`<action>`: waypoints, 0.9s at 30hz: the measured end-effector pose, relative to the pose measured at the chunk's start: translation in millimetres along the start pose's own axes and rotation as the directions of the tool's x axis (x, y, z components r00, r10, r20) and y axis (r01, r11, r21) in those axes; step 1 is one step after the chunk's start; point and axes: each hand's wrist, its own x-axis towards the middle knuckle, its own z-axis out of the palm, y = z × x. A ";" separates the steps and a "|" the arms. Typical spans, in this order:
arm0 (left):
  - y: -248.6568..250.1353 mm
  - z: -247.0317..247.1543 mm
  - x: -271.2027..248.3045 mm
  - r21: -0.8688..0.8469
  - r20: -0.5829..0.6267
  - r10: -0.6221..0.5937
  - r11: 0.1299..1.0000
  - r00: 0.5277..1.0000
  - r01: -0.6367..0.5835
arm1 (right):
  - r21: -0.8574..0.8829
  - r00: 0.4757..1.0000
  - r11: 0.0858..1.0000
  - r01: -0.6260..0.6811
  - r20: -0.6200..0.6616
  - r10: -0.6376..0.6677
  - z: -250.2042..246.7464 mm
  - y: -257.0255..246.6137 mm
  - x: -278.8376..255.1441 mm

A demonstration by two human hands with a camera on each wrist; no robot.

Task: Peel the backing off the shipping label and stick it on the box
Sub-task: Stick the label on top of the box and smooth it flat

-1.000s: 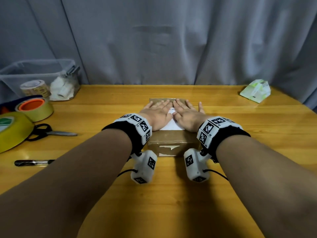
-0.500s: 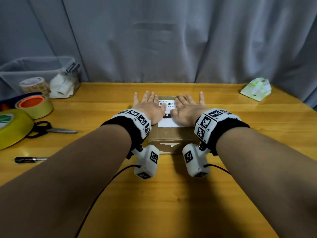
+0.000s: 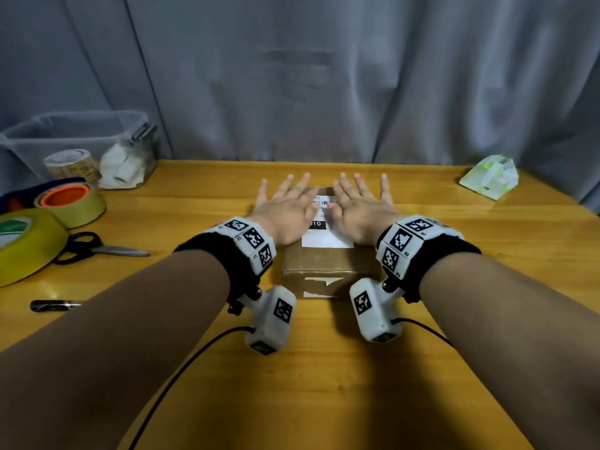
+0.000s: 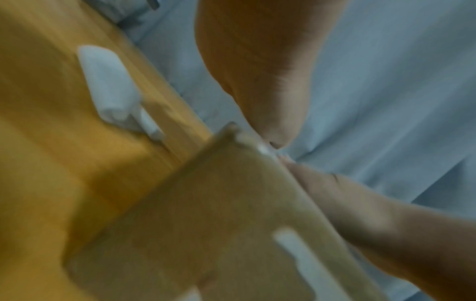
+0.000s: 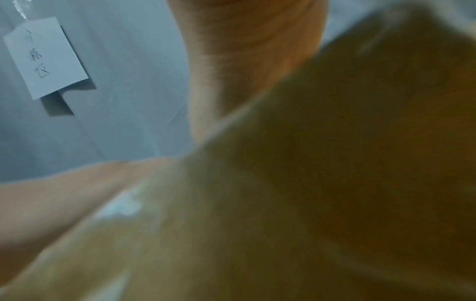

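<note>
A small brown cardboard box point(image 3: 328, 267) sits mid-table, with a white shipping label point(image 3: 319, 233) lying flat on its top. My left hand point(image 3: 285, 206) lies flat with straight, spread fingers over the box's left top edge, beside the label. My right hand point(image 3: 360, 206) is flat and spread the same way over the right edge. The label's barcode shows between the two hands. Both wrist views are blurred; the left wrist view shows the box point(image 4: 206, 224) from its side, and the right wrist view shows the box point(image 5: 283, 203) close up.
Yellow tape rolls point(image 3: 69, 204), black scissors point(image 3: 97, 248) and a pen point(image 3: 53, 305) lie at the left. A clear bin point(image 3: 78, 147) stands at the back left. A green-white packet point(image 3: 488, 175) lies at the back right. A grey curtain point(image 3: 324, 76) hangs behind the table.
Both hands slid apart from the middle of the label toward the box's sides, with fingers spreading. More of the label's print is uncovered now.
</note>
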 end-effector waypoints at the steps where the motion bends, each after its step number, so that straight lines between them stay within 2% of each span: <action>1: 5.3 2.5 -1.5 -0.018 0.018 0.044 0.999 0.999 -0.044 | 0.033 1.000 0.999 0.031 0.000 -0.031 1.9 -2.7 0.1; 4: 6.7 7.2 -1.4 -0.031 0.119 0.052 0.998 0.991 -0.049 | 0.105 0.997 0.993 0.059 0.036 -0.064 11.1 0.2 -3.7; 8: -12.9 -7.1 -3.1 0.042 0.227 0.029 0.998 0.973 -0.040 | 0.071 0.995 0.994 0.077 0.061 -0.081 9.5 17.5 -10.6; 11: -21.4 -14.7 -7.2 0.071 0.296 0.012 0.997 0.955 -0.035 | 0.069 0.988 0.996 0.049 0.146 -0.058 5.0 26.1 -17.0; 14: -19.5 -16.7 -10.8 0.070 0.320 -0.002 0.997 0.947 -0.022 | 0.094 0.977 0.996 -0.002 0.213 -0.018 4.4 32.3 -24.5; 19: -19.2 -16.0 -17.3 -0.001 0.345 0.003 1.000 0.939 -0.002 | 0.170 0.968 0.985 -0.028 0.252 -0.016 6.6 41.3 -35.5; 23: -28.1 -14.6 -19.2 -0.078 0.331 0.026 0.997 0.943 0.000 | 0.243 0.962 0.970 0.008 0.265 -0.074 6.7 43.7 -32.9; 27: -32.6 -16.2 -1.2 -0.043 0.305 -0.020 0.998 0.952 0.035 | 0.251 0.965 0.968 0.011 0.250 -0.076 2.2 45.5 -19.5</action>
